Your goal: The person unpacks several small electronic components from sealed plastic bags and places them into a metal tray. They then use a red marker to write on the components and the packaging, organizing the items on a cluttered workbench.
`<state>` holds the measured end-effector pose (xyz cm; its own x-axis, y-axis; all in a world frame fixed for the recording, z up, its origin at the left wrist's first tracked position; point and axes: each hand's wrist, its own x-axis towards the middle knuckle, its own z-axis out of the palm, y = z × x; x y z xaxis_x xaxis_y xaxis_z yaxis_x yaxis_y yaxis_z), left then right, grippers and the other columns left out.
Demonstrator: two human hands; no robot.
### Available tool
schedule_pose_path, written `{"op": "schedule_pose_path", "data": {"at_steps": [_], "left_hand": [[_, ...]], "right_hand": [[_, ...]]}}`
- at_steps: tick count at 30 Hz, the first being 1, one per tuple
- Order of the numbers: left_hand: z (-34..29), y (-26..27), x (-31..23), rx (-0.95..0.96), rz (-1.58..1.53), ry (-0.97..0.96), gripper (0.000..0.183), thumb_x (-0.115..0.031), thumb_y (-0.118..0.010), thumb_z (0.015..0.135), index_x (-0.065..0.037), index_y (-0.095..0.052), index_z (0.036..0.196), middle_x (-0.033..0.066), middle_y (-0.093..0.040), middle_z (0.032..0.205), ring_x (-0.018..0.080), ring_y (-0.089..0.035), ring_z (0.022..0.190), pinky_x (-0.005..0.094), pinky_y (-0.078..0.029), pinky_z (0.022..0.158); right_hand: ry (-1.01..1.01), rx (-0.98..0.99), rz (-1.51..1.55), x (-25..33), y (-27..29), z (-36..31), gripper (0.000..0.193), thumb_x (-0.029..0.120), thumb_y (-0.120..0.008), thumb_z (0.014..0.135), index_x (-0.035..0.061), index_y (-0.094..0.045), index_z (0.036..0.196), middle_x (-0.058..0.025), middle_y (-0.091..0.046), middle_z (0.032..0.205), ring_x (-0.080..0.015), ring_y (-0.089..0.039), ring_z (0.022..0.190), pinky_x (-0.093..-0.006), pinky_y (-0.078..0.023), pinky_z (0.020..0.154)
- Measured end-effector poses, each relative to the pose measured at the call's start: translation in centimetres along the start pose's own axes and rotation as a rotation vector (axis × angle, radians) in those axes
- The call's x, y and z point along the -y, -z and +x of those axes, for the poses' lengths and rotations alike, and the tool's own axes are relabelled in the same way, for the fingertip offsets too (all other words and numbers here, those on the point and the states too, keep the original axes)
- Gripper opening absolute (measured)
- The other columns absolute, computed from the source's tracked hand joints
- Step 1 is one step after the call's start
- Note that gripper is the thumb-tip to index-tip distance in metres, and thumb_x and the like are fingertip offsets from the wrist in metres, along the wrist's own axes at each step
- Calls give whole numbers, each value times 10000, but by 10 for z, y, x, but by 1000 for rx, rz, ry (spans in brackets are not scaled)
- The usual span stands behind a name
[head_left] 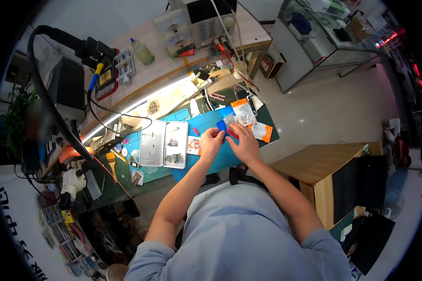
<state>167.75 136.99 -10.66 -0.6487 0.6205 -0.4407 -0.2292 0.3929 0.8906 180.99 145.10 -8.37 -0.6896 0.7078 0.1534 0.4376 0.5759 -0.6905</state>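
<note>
Over the blue mat [211, 165], my left hand [212, 143] pinches a small blue piece [221, 125]; it is too small to tell its kind. My right hand [244, 145] is beside it, fingers bent around a clear plastic bit [229, 119] that I cannot make out well. A short red piece [233, 134] shows by the right fingers. To the left lies an opened white case [176, 162] with small metal parts. Orange-and-white packets [244, 112] lie beyond my right hand, and a small printed card [193, 145] is near my left.
A lit strip lamp [140, 104] runs along the shelf edge behind. At left are a brush [111, 161], a microscope [72, 184] and a thick black cable arm [35, 61]. A wooden cabinet [314, 161] stands close at right. A bottle [143, 54] stands on the upper shelf.
</note>
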Motion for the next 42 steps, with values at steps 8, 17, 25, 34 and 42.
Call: {"op": "schedule_pose_path", "data": {"at_steps": [8, 17, 25, 34, 42], "left_hand": [[-66, 36, -19, 170, -195, 178, 240, -199, -688, 985, 39, -688, 1018, 68, -728, 888, 122, -699, 793, 271, -566, 687], [-63, 28, 12, 340, -137, 38, 192, -203, -675, 993, -15, -691, 959, 14, -702, 859, 67, -641, 768, 236, -493, 647], [-60, 24, 30, 431, -254, 31, 180, -193, -654, 1016, -27, -672, 947, 12, -679, 827, 71, -613, 717, 234, -507, 636], [-68, 28, 29, 453, -237, 70, 184, -192, -635, 1027, -25, -674, 962, 15, -679, 828, 79, -641, 739, 236, -523, 632], [-73, 29, 22, 458, -241, 78, 218, -218, -640, 1019, -21, -675, 935, 24, -692, 814, 80, -648, 720, 239, -531, 610]], "right_hand": [[-135, 339, 380, 25, 17, -17, 470, 305, -749, 893, 59, -654, 1282, -142, -670, 1282, -288, -660, 1132, -370, -535, 946], [-136, 467, 464, -10, 17, -28, 399, 211, -755, 881, 24, -673, 1224, -123, -724, 1069, -223, -695, 939, -330, -547, 832], [-204, 561, 446, 1, 38, -26, 229, 202, -733, 908, 37, -709, 1065, -64, -704, 862, -136, -631, 763, -308, -513, 705], [-172, 564, 481, 9, 38, -33, 217, 190, -693, 940, 11, -707, 1062, -89, -714, 855, -148, -655, 753, -309, -527, 702], [-281, 617, 439, -5, 37, -35, 239, 211, -658, 959, -13, -703, 1026, -111, -685, 803, -146, -628, 679, -321, -517, 647]]}}
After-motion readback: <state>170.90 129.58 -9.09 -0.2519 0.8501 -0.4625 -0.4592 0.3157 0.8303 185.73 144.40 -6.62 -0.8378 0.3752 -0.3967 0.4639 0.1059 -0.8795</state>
